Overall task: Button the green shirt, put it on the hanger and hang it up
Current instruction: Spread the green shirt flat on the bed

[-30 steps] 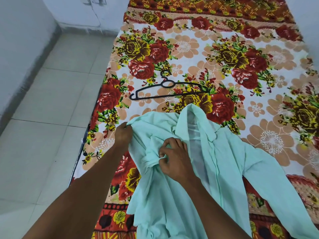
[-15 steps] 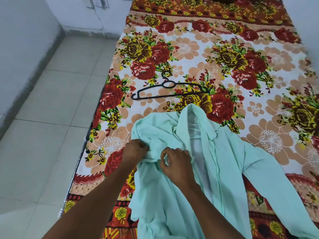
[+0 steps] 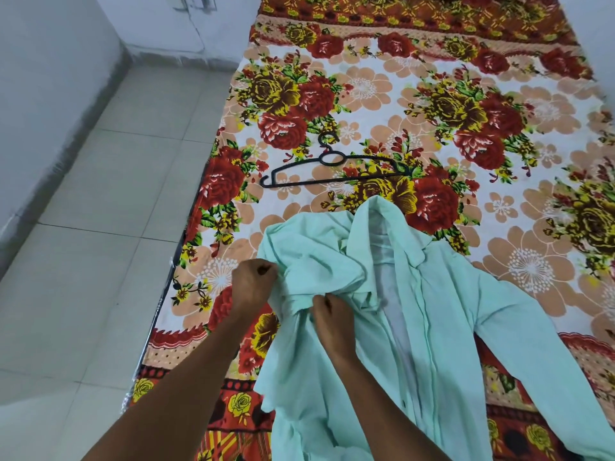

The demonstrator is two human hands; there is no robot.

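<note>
The pale green shirt (image 3: 442, 314) lies open on the flowered bed, collar pointing away from me, its right sleeve stretched toward the lower right. Its left side is bunched into folds. My left hand (image 3: 253, 285) is closed on the cloth at the left edge of that bunch. My right hand (image 3: 329, 319) pinches a fold of the same bunched part, just right of my left hand. A black hanger (image 3: 332, 169) rests flat on the bed beyond the collar, apart from the shirt and both hands.
The bed (image 3: 499, 104) with its red and yellow flowered sheet fills the right and centre. Its left edge drops to a grey tiled floor (image 3: 100, 227). A white wall (image 3: 50, 61) runs along the far left.
My left hand has slid from the shirt's upper left corner down and inward to beside my right hand, gathering the cloth. My right hand stays on the fold.
</note>
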